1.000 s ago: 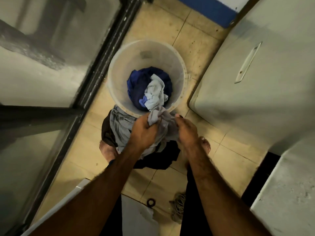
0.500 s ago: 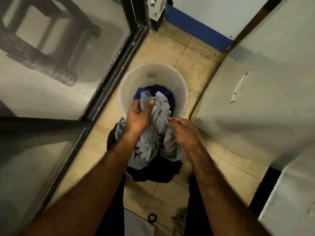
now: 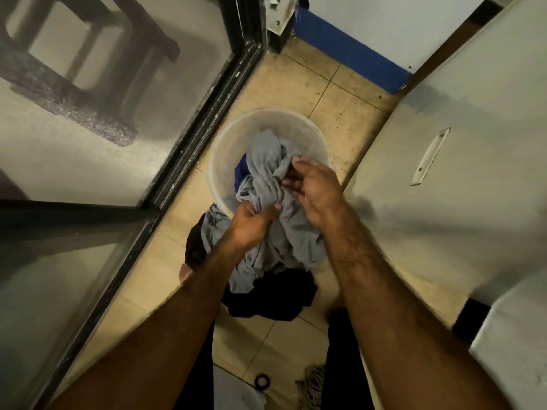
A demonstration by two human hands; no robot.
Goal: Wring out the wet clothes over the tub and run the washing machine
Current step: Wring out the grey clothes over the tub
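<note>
A translucent white tub (image 3: 225,149) stands on the tiled floor in the middle of the view. Over it I hold a bunched grey garment (image 3: 266,164). My left hand (image 3: 251,223) grips the garment low, at the tub's near rim. Higher up, my right hand (image 3: 313,187) has its fingers curled round another fold of it. A blue cloth (image 3: 240,170) shows inside the tub beneath the grey one. More grey fabric and a dark garment (image 3: 275,297) hang below my hands, near my feet. The white washing machine (image 3: 458,137) with its lid handle (image 3: 430,156) stands to the right.
A black-framed glass door (image 3: 204,119) runs along the left. The far wall has a blue base strip (image 3: 349,51). A coiled rope (image 3: 310,383) and a small black ring (image 3: 262,381) lie on the floor near my legs. A white ledge (image 3: 512,335) sits at the lower right.
The grey garment has been lifted and gathered over the tub and now covers most of the blue cloth. My right hand moved up to a higher fold. My view tilted up.
</note>
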